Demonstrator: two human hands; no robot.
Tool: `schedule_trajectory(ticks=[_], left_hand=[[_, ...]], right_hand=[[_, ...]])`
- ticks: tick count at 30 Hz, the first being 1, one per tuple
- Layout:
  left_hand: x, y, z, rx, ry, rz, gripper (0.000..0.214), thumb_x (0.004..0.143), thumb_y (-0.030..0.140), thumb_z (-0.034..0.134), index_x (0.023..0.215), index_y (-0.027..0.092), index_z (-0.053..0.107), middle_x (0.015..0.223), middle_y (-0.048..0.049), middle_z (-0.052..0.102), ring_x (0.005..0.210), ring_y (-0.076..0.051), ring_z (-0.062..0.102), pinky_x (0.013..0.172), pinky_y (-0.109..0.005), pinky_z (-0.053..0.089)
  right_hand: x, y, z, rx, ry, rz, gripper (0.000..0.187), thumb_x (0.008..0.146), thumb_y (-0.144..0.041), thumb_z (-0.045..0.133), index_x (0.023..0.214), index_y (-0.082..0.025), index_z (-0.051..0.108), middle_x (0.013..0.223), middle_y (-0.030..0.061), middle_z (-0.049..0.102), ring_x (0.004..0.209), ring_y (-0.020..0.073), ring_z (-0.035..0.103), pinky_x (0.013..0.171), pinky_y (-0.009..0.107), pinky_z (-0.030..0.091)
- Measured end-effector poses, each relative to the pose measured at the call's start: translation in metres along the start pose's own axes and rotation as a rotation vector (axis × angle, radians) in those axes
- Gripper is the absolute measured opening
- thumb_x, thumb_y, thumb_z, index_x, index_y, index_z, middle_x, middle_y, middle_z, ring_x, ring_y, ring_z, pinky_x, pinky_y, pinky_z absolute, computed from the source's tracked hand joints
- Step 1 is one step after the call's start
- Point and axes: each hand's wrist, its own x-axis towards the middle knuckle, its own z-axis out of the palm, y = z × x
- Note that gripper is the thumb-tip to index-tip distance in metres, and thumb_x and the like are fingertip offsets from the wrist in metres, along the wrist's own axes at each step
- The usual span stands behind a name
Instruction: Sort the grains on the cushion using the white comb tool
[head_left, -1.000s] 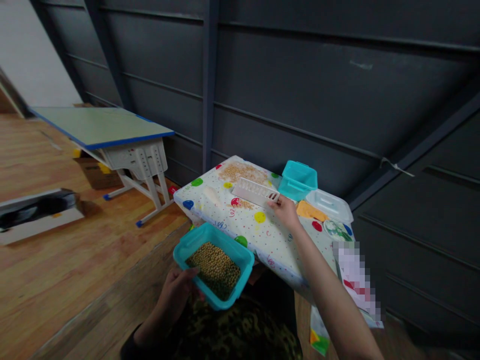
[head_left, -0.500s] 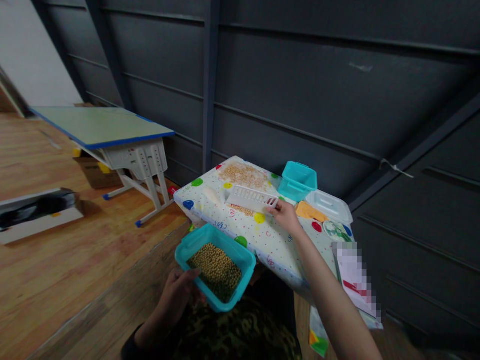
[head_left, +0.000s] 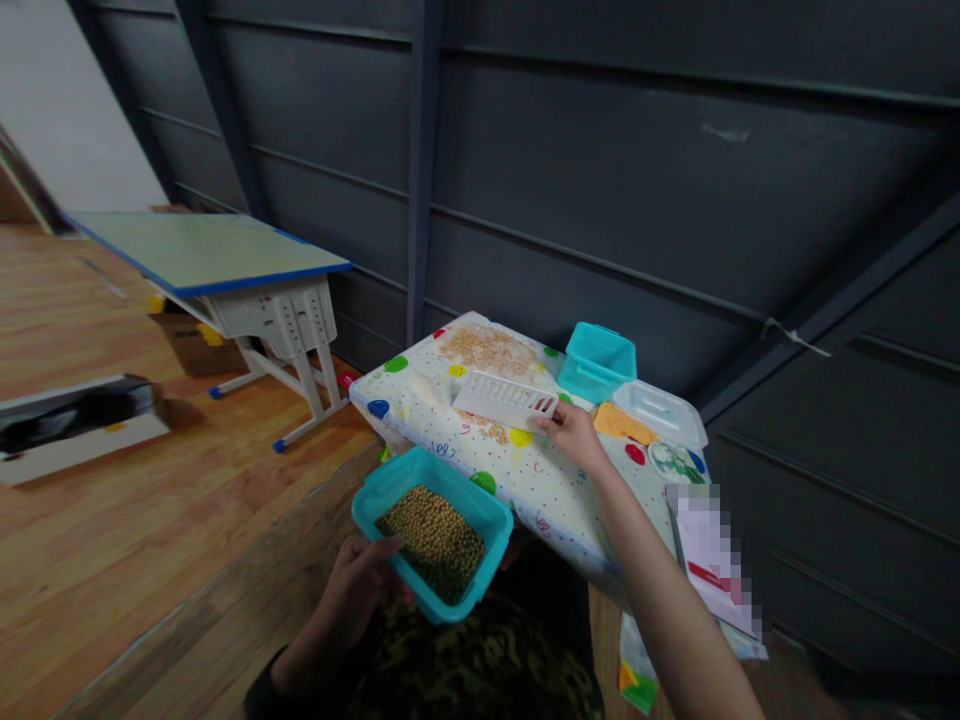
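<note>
My left hand [head_left: 360, 575] grips the near left rim of a teal tub [head_left: 480, 510] full of tan beans [head_left: 433, 538], held just below the near edge of the small table. My right hand [head_left: 574, 432] pinches one end of a white slotted scraper [head_left: 502, 398] that lies across the dotted tablecloth [head_left: 525, 470]. A small heap of beans [head_left: 489, 428] sits on the cloth right in front of the scraper. A larger spread of beans [head_left: 487, 348] lies at the table's far left corner.
A second teal tub [head_left: 597, 360] stands at the back of the table, a clear lid [head_left: 660, 410] and an orange cloth [head_left: 619, 422] beside it. Papers [head_left: 709, 560] lie at the right. A green-topped desk [head_left: 202, 255] stands left on the wooden floor [head_left: 135, 520]. A dark wall [head_left: 600, 180] runs behind.
My right hand has drawn the scraper towards the near edge, pushing a small heap of beans with it. The tub in my left hand has shifted slightly right.
</note>
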Motion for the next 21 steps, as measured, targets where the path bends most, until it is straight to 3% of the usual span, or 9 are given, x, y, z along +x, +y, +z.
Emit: schedule_trajectory(ticks=[7,12,17,21], left_hand=[[0.002,-0.006,-0.003,-0.024,0.01,-0.008,0.055,0.071,0.055,0.085,0.037,0.025,0.056,0.036,-0.0073,0.062,0.027,-0.016,0.049,0.031,-0.028,0.031],[-0.004,0.007,0.005,-0.023,0.029,-0.01,0.052,0.069,0.055,0.087,0.038,0.022,0.063,0.034,-0.0076,0.062,0.026,-0.015,0.051,0.03,-0.025,0.033],[-0.011,0.025,0.016,0.012,-0.037,-0.021,0.05,0.067,0.053,0.089,0.037,0.021,0.065,0.036,-0.0087,0.064,0.028,-0.017,0.057,0.031,-0.025,0.039],[-0.012,0.025,0.017,-0.009,0.022,-0.019,0.048,0.064,0.052,0.091,0.037,0.021,0.066,0.035,-0.0072,0.063,0.026,-0.016,0.055,0.03,-0.024,0.037]], right_hand=[[0.005,-0.011,0.002,-0.095,0.062,0.03,0.012,0.074,-0.03,0.071,0.079,-0.02,0.076,0.082,0.0054,0.082,0.081,0.0282,0.074,0.078,0.038,0.06],[0.003,-0.019,0.0,-0.073,-0.019,0.002,0.012,0.074,-0.031,0.073,0.079,-0.021,0.077,0.081,0.0037,0.081,0.078,0.0269,0.073,0.075,0.036,0.06],[0.002,-0.017,0.001,-0.014,-0.032,0.003,0.016,0.074,-0.033,0.075,0.082,-0.02,0.078,0.084,0.005,0.083,0.077,0.0258,0.073,0.074,0.036,0.06],[0.002,-0.013,0.001,0.008,-0.075,0.01,0.018,0.073,-0.035,0.073,0.081,-0.019,0.077,0.085,0.0063,0.082,0.076,0.0247,0.072,0.071,0.034,0.058]])
